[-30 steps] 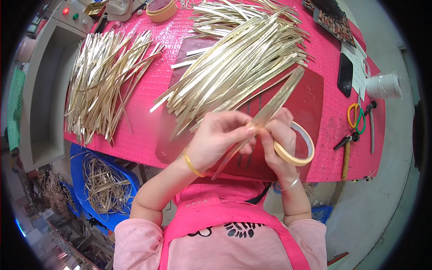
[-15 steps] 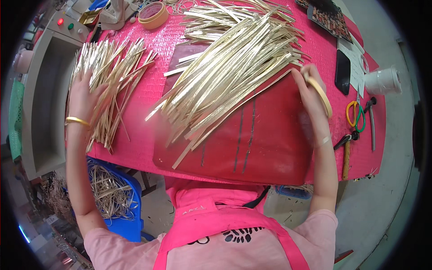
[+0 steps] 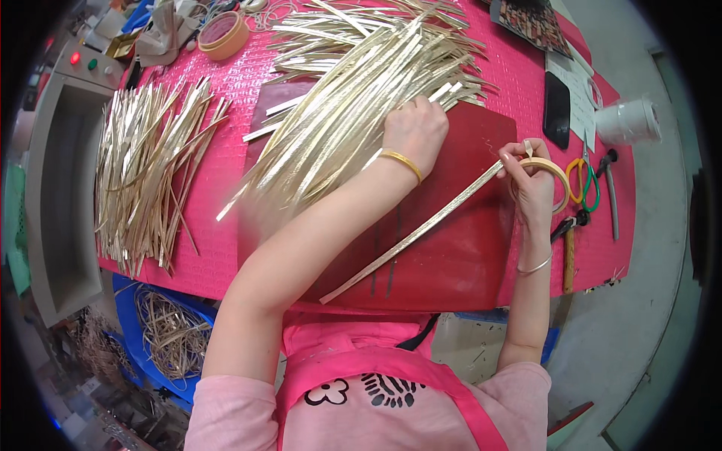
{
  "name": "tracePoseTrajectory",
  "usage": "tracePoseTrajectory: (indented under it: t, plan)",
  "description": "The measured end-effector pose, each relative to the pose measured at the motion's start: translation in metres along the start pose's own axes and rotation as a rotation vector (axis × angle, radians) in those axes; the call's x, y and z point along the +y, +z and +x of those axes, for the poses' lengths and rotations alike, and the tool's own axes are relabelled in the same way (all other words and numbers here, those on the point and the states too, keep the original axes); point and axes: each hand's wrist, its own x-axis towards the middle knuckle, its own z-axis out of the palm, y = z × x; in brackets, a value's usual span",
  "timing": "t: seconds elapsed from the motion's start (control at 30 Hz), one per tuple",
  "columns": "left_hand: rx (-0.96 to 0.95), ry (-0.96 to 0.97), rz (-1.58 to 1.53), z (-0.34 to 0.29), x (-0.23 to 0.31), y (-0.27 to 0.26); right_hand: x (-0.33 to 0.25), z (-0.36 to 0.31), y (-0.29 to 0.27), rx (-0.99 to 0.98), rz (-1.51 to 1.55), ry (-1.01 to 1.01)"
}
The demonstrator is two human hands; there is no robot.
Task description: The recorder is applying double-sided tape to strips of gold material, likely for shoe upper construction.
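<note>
A large heap of flat, shiny gold strips lies across the middle of the table. My left hand reaches over to its right edge, fingers curled down around strip ends; the fingertips are hidden. Off the heap, my right hand pinches the upper end of a single gold strip, which slants down left over the dark red mat. A roll of pale tape hangs around the fingers of that same hand.
At the left lies a second bundle of gold strips. Scissors with yellow and green handles, a black phone, and a white spool sit at the right. A blue bin stands below the left edge.
My left hand has left the left bundle and crossed right to the large heap. My right hand now holds one strip, drawn away from the heap's edge, and has come down slightly.
</note>
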Motion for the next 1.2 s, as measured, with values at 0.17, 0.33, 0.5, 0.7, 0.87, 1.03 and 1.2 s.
tracePoseTrajectory:
  t: [0.17, 0.33, 0.5, 0.7, 0.87, 1.03, 1.2]
  plan:
    - [0.120, 0.139, 0.022, -0.001, 0.001, 0.000, -0.005, -0.003, -0.005, -0.049, 0.075, 0.029]
    - [-0.251, -0.268, -1.277, -0.032, 0.015, -0.034, -0.015, -0.002, 0.009, -0.041, 0.109, -0.054]
    - [-0.422, -0.494, -1.551, -0.047, 0.021, -0.062, -0.028, -0.004, 0.023, -0.084, 0.113, -0.091]
    - [-0.414, -0.427, -1.567, -0.055, 0.014, -0.071, -0.045, -0.014, 0.029, -0.193, 0.167, 0.037]
    - [-0.589, -0.542, -1.793, -0.060, 0.004, -0.076, -0.043, -0.019, 0.037, -0.218, 0.203, 0.009]
    - [-0.519, -0.577, -1.799, -0.066, 0.008, -0.083, -0.042, -0.018, 0.047, -0.107, 0.024, -0.168]
    - [-0.492, -0.498, -1.739, -0.067, 0.006, -0.080, -0.042, -0.021, 0.055, -0.152, -0.043, -0.139]
